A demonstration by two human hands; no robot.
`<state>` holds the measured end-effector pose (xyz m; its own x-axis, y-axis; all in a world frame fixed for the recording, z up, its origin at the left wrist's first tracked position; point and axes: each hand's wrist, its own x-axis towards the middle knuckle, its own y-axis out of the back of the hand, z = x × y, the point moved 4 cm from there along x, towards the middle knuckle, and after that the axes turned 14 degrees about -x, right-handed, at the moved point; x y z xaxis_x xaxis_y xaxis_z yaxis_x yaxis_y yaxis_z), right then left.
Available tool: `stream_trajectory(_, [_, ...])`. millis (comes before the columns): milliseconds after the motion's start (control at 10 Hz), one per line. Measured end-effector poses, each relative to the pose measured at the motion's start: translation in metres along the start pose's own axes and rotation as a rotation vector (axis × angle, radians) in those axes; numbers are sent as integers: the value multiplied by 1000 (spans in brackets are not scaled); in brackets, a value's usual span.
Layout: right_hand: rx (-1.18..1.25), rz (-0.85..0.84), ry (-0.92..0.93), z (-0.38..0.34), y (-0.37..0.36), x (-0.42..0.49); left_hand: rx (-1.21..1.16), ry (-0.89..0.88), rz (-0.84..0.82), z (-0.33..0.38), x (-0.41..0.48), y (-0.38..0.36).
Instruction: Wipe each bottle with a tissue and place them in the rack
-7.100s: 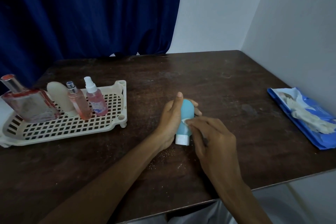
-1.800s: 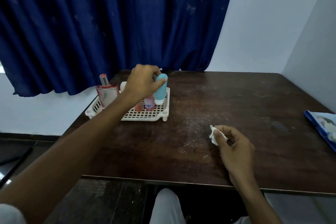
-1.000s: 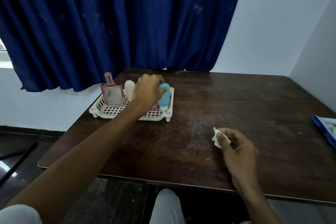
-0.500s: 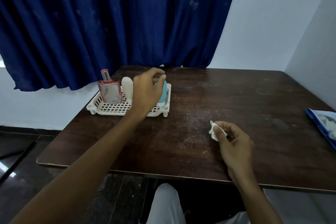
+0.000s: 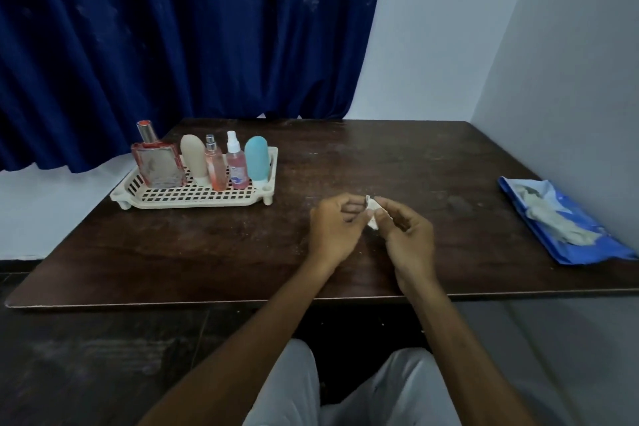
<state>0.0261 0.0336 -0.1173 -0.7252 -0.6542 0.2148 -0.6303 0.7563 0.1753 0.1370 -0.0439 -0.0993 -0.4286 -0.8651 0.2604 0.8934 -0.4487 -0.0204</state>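
The crumpled tissue (image 5: 372, 214) sits pinched between both hands, to the right of the rack (image 5: 193, 199) and nearer the person. The right hand (image 5: 408, 239) grips it with thumb and fingers; the left hand (image 5: 333, 232) curls its fingertips onto its upper edge. In the rack five bottles stand upright in a row: square perfume bottle (image 5: 157, 162), beige tube (image 5: 194, 157), slim pink sprayer (image 5: 214, 166), pink spray bottle (image 5: 237, 166), blue tube (image 5: 257, 157). Far right of the rack, on the same table (image 5: 207, 245), lies a blue tissue pack (image 5: 560, 218).
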Motion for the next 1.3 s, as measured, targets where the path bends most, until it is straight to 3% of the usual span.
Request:
stream_trajectory(200, [-96,117,-9,-6,37,10,-249,138,61,3,0,-33])
stream_trajectory(500, [-362,250,-74,-7,132,57,-383,222,-46,0,36,-147])
stream_trajectory(800, [-570,555,-192,21,236,107,-227,180,-250,-19,81,-288])
stream_trajectory(1200, [-712,540,-481,26,282,102,85,323,-440,-26,75,-326])
stream_trajectory(1300, [-854,501,-464,14,284,103,106,260,-427,-2,78,-319])
